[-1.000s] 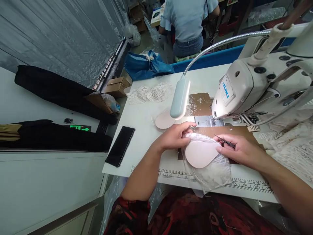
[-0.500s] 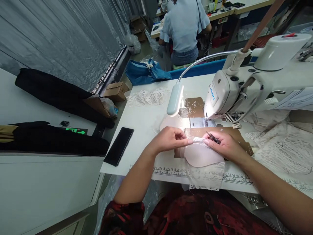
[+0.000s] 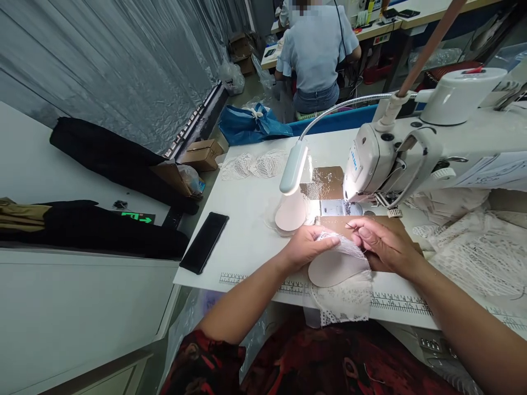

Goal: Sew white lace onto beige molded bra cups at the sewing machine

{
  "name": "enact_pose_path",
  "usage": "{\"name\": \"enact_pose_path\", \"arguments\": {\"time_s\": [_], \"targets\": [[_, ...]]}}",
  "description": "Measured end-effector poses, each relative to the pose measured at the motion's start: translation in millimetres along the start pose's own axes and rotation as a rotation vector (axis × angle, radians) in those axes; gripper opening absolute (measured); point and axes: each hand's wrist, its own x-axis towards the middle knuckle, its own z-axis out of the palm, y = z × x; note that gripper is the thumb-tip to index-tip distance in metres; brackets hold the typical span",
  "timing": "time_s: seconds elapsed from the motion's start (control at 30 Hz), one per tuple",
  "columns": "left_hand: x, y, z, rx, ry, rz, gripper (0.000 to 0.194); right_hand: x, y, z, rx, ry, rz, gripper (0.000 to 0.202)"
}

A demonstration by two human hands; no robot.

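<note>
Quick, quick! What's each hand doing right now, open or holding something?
Left hand: closed, pinching the white lace by its upper edge.
Right hand: curled closed, holding a thin dark tool, mostly hidden.

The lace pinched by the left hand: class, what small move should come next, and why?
Probably the right hand should take the right end of the lace and steady it against the pale pad: the left hand pinches only its left part, and the right hand shows no clear grip on it.
</note>
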Motion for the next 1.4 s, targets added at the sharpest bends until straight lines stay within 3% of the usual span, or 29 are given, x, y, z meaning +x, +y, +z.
{"name": "enact_pose_path", "arguments": {"time_s": [0.2, 0.4, 0.6, 0.67, 0.77, 0.87, 0.93, 1.0, 1.1, 1.27, 1.33, 1.4], "targets": [[-1.5, -0.4, -0.6, -0.023, -0.038, 0.056, 0.031, 0.9, -7.1, -9.1, -0.109, -0.017, -0.024, 0.042], [0.9, -7.0, -0.6, -0.028, -0.040, 0.026, 0.038, 2.6, -22.9, -2.7, -0.084, -0.137, 0.012, 0.035], [3.2, -9.6, -0.4, 0.023, -0.086, 0.033, 0.043, 4.8, -22.4, 5.4, 0.012, -0.122, 0.011, 0.031], [-1.6, -0.5, -0.9, 0.159, -0.091, 0.027, 0.047, 4.3, -17.4, 6.1, 0.015, -0.078, 0.029, 0.031], [-14.6, 24.4, -6.3, 0.579, -0.068, 0.052, 0.047, 2.3, -9.4, 5.8, -0.039, 0.129, 0.044, 0.032], [-18.6, 49.3, -20.8, 0.887, 0.086, 0.153, 0.038, 0.1, -8.1, 10.2, -0.225, 0.288, -0.060, 0.035], [-7.9, 58.4, -35.5, 0.956, 0.237, 0.228, 0.029, -0.8, -11.9, 17.7, -0.380, 0.205, -0.226, 0.033], [11.6, 60.3, -51.9, 1.004, 0.370, 0.235, 0.034, -1.6, -16.6, 26.2, -0.493, 0.017, -0.388, 0.028], [40.3, 53.8, -71.4, 0.961, 0.364, 0.083, 0.044, -5.7, -18.9, 29.8, -0.596, -0.211, -0.471, 0.027], [45.1, 37.5, -77.0, 0.781, 0.223, -0.002, 0.021, -21.2, -13.0, 0.2, -0.651, -0.298, -0.205, 0.018], [37.7, 33.3, -73.8, 0.675, 0.162, 0.006, 0.027, -22.3, -14.9, -11.9, -0.488, -0.316, -0.097, 0.015], [31.5, 31.1, -70.3, 0.581, 0.116, 0.022, 0.033, -15.7, -20.4, -15.9, -0.277, -0.229, -0.002, 0.013]]}}
